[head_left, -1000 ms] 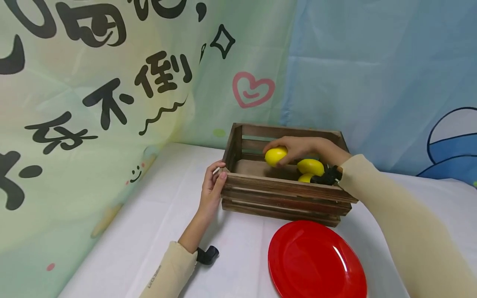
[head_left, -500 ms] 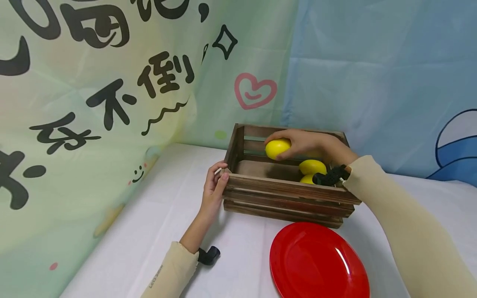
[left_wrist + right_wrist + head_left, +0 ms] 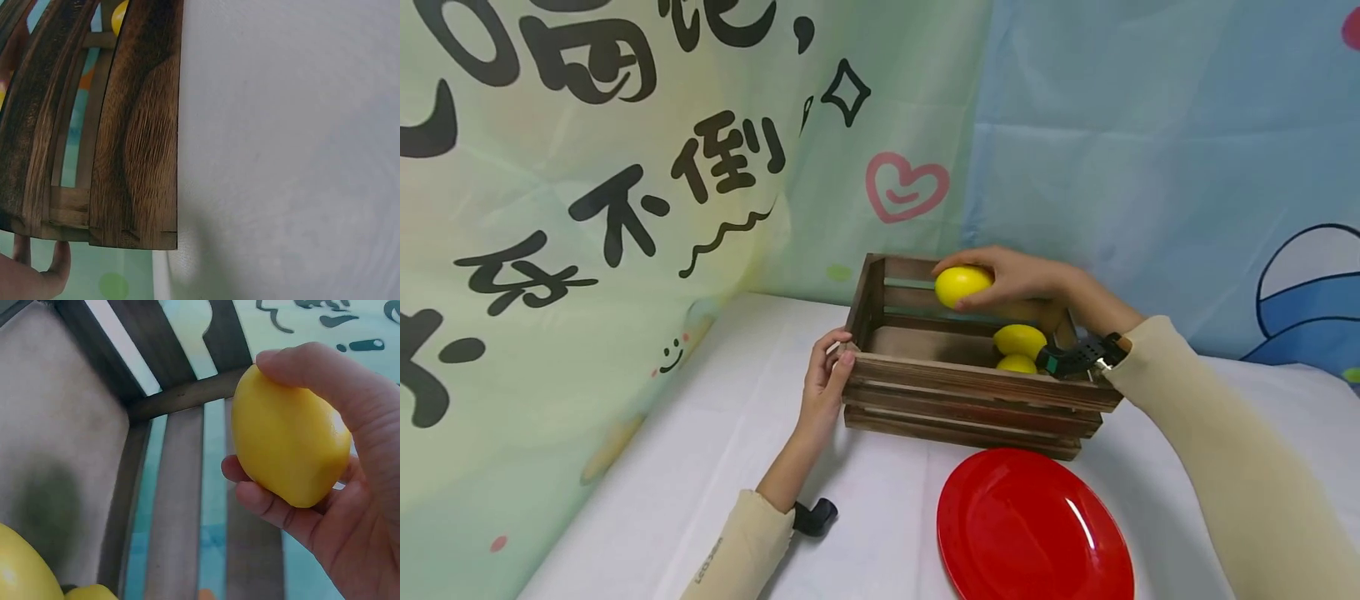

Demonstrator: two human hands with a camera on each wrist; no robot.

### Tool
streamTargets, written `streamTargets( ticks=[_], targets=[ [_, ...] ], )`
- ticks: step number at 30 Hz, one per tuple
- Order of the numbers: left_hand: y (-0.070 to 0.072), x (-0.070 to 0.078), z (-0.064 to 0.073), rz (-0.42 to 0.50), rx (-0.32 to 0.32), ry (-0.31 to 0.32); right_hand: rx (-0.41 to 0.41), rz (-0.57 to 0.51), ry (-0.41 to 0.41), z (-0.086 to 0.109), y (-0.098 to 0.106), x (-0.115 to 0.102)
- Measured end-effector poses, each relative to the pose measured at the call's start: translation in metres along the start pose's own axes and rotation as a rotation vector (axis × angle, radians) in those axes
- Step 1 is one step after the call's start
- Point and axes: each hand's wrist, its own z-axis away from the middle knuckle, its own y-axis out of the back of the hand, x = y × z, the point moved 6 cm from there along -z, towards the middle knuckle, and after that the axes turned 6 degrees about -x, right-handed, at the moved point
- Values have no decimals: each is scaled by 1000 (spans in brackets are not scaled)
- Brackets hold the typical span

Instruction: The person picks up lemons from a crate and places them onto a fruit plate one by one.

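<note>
A yellow lemon (image 3: 961, 287) is held by my right hand (image 3: 1018, 279), raised above the floor of a slatted wooden crate (image 3: 977, 404). The right wrist view shows thumb and fingers curled round this lemon (image 3: 290, 434). Two more lemons lie in the crate: an upper lemon (image 3: 1019, 340) and, partly hidden behind the front slat, a lower lemon (image 3: 1017, 363). My left hand (image 3: 826, 379) grips the crate's near left corner, thumb in front and fingers round the side. In the left wrist view its fingertips (image 3: 60, 259) touch the crate's end.
A red plate (image 3: 1037, 525) lies on the white tablecloth (image 3: 880, 508) just in front of the crate. Behind stands a printed cloth backdrop (image 3: 1097, 150), close to the crate's rear side. A black wrist device (image 3: 1078, 357) hangs over the crate's right end.
My right hand has lifted the lemon from lower in the crate up to about the height of its back rim. The left hand keeps its grip on the corner.
</note>
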Motion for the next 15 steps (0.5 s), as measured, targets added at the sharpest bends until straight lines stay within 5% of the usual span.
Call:
streamTargets(
  ticks=[15],
  targets=[
    [-1, -2, 3, -43, -1, 28, -26, 30, 37, 39, 5, -47]
  ],
)
